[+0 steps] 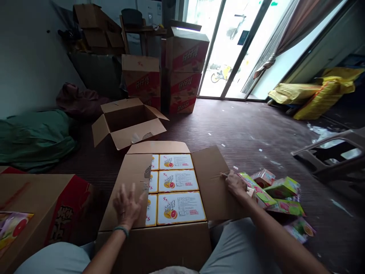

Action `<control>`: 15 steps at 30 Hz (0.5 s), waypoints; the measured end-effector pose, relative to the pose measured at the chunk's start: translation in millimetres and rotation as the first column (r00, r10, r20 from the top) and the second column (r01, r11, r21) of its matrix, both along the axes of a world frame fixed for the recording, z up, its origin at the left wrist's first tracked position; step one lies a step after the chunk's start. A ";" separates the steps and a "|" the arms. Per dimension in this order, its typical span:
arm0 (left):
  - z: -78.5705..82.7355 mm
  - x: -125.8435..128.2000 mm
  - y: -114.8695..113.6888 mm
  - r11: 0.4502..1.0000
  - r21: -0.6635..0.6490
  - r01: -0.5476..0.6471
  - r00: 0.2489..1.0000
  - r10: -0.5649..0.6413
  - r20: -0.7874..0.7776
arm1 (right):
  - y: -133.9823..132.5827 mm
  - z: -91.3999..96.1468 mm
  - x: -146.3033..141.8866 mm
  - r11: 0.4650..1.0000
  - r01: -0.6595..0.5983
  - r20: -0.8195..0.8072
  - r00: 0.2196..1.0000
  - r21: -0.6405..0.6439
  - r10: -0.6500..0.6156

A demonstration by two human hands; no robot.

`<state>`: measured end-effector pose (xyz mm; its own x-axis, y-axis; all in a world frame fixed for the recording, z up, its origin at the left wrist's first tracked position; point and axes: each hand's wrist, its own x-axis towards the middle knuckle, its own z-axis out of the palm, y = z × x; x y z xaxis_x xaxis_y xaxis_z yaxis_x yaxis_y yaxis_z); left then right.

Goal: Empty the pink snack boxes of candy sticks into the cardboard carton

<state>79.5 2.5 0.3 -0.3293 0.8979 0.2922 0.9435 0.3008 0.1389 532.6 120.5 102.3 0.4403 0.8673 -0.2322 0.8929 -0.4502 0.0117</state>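
A cardboard carton (154,243) stands between my knees, packed with white boxes (179,207) printed with grapefruit pictures and edged in yellow. Its left flap (134,167) is folded in over part of the boxes, while the right flap (209,175) lies spread outward. My left hand (128,207) rests over the left flap with fingers spread, holding nothing. At the outer edge of the right flap, my right hand (237,185) is closed around the cardboard; its fingertips are partly hidden. The far flap (159,146) stands raised.
Several colourful small boxes (282,188) lie piled on the floor at right, near a plastic stool (336,148). An open carton (131,121) sits ahead, with stacked red cartons (185,83) behind. Another carton (42,205) is at left, beside green cloth (34,137).
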 end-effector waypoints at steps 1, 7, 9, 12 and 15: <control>-0.8 16.5 5.4 0.993 -0.041 0.107 0.994 -0.108 -0.015 | -0.9 -12.5 0.3 0.998 0.059 -0.002 0.998 0.019 -0.059; -6.4 53.1 25.3 0.944 -0.267 0.193 0.968 -0.227 -0.103 | 12.5 -37.9 5.3 0.993 0.110 -0.095 0.990 0.039 -0.106; 1.7 43.6 27.8 0.931 -0.306 0.202 0.956 -0.254 -0.143 | 15.2 -44.8 10.9 0.987 0.147 -0.110 0.984 0.059 -0.140; 25.1 34.8 31.4 0.908 -0.338 0.248 0.944 -0.305 -0.125 | 18.8 -61.9 18.0 0.976 0.205 -0.133 0.972 0.069 -0.195; 55.1 29.3 37.3 0.881 -0.354 0.313 0.929 -0.361 -0.077 | 24.7 -76.7 24.1 0.977 0.209 -0.185 0.963 0.045 -0.197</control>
